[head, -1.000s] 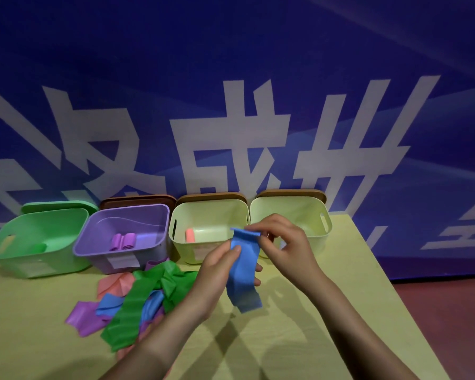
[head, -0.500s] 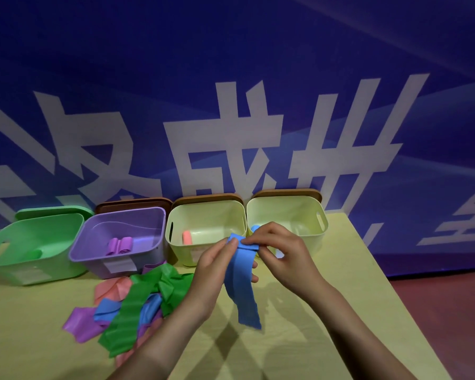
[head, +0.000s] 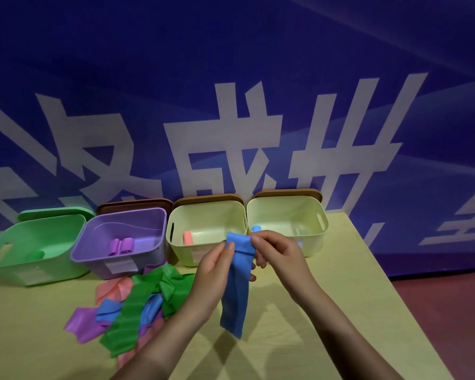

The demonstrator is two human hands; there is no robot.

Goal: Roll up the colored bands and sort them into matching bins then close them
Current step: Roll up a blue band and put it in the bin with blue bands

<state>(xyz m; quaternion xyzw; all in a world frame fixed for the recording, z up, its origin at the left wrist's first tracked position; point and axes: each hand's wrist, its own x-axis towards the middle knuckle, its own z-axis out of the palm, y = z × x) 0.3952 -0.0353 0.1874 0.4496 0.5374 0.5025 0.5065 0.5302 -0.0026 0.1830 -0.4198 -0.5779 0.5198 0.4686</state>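
Blue band (head: 235,286) pinched at its top by both hands, roll barely begun.
Left hand (head: 213,266) and right hand (head: 279,253) grip it; beyond them four open bins (head: 307,212) hold few rolls, a loose pile (head: 137,303) waits leftward.

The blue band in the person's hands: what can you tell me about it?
The blue band is a flat, flexible strip that looks rubbery. Its top end is folded over, pinched by the left hand and right hand. The rest hangs loose above the yellow table, in front of the bins.
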